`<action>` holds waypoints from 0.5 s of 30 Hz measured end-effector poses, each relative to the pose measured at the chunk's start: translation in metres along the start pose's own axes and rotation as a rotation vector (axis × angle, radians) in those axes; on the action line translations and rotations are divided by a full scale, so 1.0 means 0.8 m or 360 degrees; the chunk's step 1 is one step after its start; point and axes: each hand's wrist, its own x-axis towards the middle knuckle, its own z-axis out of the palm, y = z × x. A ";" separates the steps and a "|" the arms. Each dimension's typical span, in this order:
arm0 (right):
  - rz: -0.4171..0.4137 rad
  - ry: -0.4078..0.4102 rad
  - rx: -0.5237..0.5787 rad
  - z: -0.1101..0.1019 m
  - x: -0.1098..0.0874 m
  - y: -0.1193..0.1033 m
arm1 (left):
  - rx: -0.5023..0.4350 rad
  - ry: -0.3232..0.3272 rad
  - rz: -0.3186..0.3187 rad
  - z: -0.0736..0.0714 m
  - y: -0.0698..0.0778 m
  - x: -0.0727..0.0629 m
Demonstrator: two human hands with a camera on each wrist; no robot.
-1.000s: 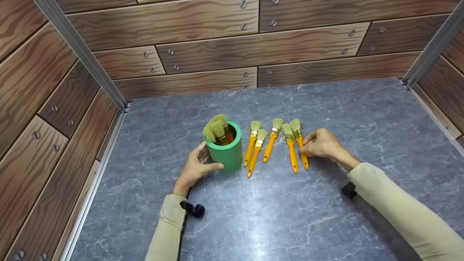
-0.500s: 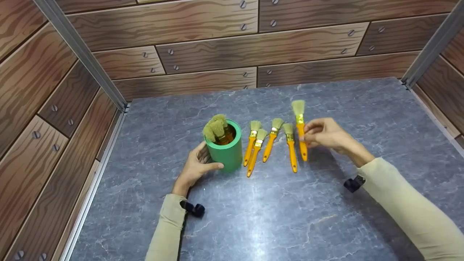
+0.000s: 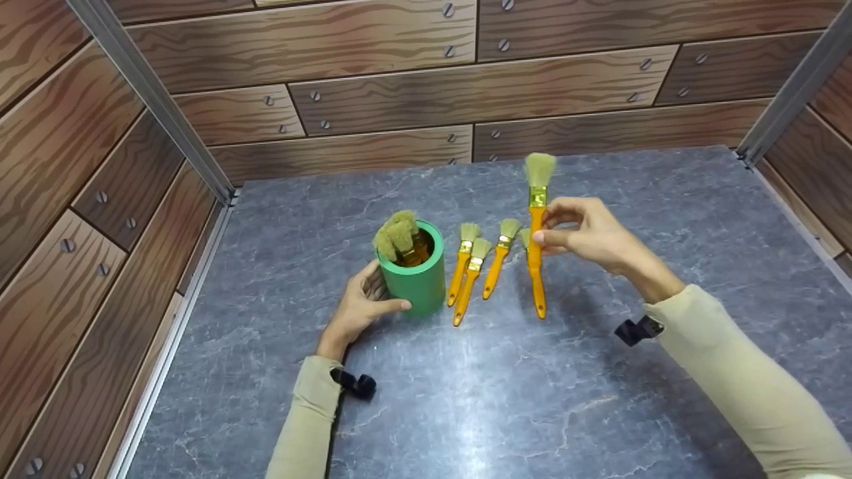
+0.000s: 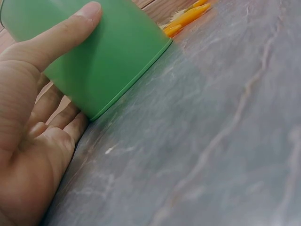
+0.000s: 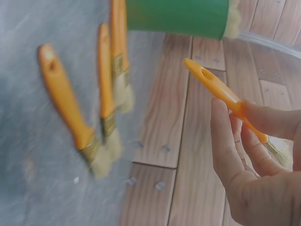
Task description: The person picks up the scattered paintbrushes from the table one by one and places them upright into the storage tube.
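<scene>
A green cylindrical can (image 3: 418,291) stands upright on the table with several paintbrushes (image 3: 398,238) in it, bristles up. My left hand (image 3: 356,307) holds the can's left side; in the left wrist view the thumb (image 4: 70,35) lies across its wall and the fingers reach behind. Raised above the table, a paintbrush (image 3: 538,183) with an orange handle is pinched between the thumb and fingers of my right hand (image 3: 594,238), bristles up. It partly hides another brush lying below it. Between can and right hand lie more paintbrushes (image 3: 494,269), bristles pointing away.
The grey marbled table (image 3: 506,399) is bounded by wood-patterned walls (image 3: 386,100) at the back and sides. Metal posts (image 3: 160,100) stand at the corners. A small black camera (image 3: 356,384) sits on each wrist.
My right hand has lifted the rightmost paintbrush off the table and carried it up and slightly left, over the brush beside it. The left hand and the can have stayed in place.
</scene>
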 end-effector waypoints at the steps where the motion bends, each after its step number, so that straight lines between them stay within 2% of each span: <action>1: -0.0017 -0.0008 0.0003 0.003 0.001 -0.003 | 0.0003 0.0000 -0.0001 0.000 0.000 0.000; 15: -0.0235 -0.0042 0.0106 0.039 0.019 -0.039 | 0.0024 -0.0003 -0.0008 0.000 0.002 0.000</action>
